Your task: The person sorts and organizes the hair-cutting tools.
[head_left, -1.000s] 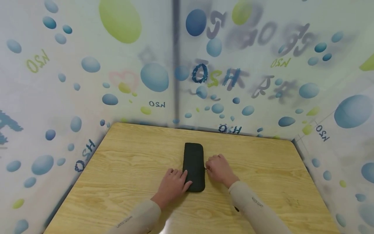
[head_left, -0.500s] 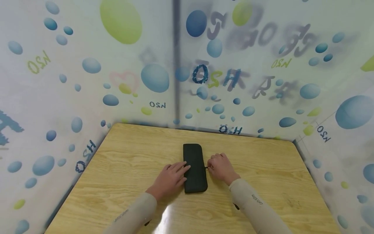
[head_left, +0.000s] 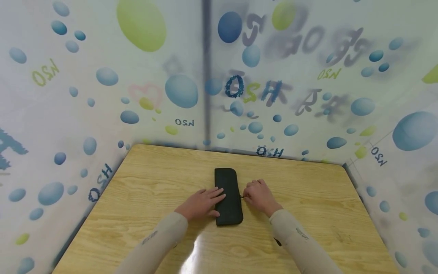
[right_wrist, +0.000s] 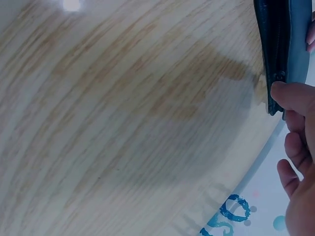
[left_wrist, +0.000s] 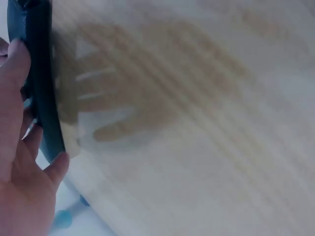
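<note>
A flat black zip pouch (head_left: 233, 194) lies lengthwise on the wooden table, between the two hands. My left hand (head_left: 202, 204) rests on its left side, with the fingers spread straight over the top face; in the left wrist view the thumb lies along the pouch (left_wrist: 45, 93). On the other side, my right hand (head_left: 259, 196) pinches a small zipper pull (head_left: 242, 196) at the pouch's right edge. Up close in the right wrist view, the thumb covers most of the pull, just below the zipper slider (right_wrist: 280, 76). What the pouch contains is hidden.
The light wooden table (head_left: 164, 179) has rounded corners and meets printed wall panels (head_left: 181, 144) at its back and sides. A bright glare (head_left: 192, 258) shows on the table near the front edge. Both forearms wear pale sleeves (head_left: 294, 236).
The pouch has turned slightly, its far end going left and its near end right. My left hand has moved up the pouch and spread its fingers further over it. The right hand has barely shifted.
</note>
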The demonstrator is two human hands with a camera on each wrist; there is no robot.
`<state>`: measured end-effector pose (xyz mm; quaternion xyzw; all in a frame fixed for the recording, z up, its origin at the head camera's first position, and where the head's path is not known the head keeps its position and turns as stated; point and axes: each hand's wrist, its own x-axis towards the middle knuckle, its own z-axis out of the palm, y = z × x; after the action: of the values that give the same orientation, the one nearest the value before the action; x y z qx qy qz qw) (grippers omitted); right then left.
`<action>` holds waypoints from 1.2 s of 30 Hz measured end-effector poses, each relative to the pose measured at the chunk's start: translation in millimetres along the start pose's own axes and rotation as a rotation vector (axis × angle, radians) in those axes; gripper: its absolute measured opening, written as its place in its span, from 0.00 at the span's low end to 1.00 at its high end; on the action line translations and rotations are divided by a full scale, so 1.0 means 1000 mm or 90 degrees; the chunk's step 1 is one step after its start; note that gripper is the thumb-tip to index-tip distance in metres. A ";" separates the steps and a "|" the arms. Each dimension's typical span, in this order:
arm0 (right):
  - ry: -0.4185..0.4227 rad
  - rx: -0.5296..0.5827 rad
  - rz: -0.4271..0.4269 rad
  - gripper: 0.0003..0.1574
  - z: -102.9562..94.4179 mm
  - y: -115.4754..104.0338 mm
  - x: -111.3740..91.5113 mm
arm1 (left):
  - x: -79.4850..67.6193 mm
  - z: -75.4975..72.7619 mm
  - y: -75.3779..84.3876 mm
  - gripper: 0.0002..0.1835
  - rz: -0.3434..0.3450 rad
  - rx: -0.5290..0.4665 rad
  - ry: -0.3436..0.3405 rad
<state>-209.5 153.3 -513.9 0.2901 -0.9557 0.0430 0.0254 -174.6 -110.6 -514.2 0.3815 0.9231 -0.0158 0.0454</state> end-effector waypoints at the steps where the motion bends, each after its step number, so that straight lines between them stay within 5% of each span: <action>1: 0.003 -0.003 -0.004 0.03 0.000 0.000 -0.001 | 0.001 -0.002 0.000 0.37 -0.001 0.002 -0.007; 9: 0.027 -0.031 -0.037 0.04 0.006 0.004 -0.005 | 0.005 -0.010 0.003 0.40 -0.019 0.007 -0.039; 36: 0.013 0.006 -0.058 0.06 0.005 0.001 -0.016 | 0.006 -0.009 0.006 0.40 -0.050 0.031 -0.047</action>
<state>-197.0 162.9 -520.0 0.3332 -0.9409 0.0493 0.0359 -175.1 -101.7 -506.0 0.3450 0.9345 -0.0537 0.0695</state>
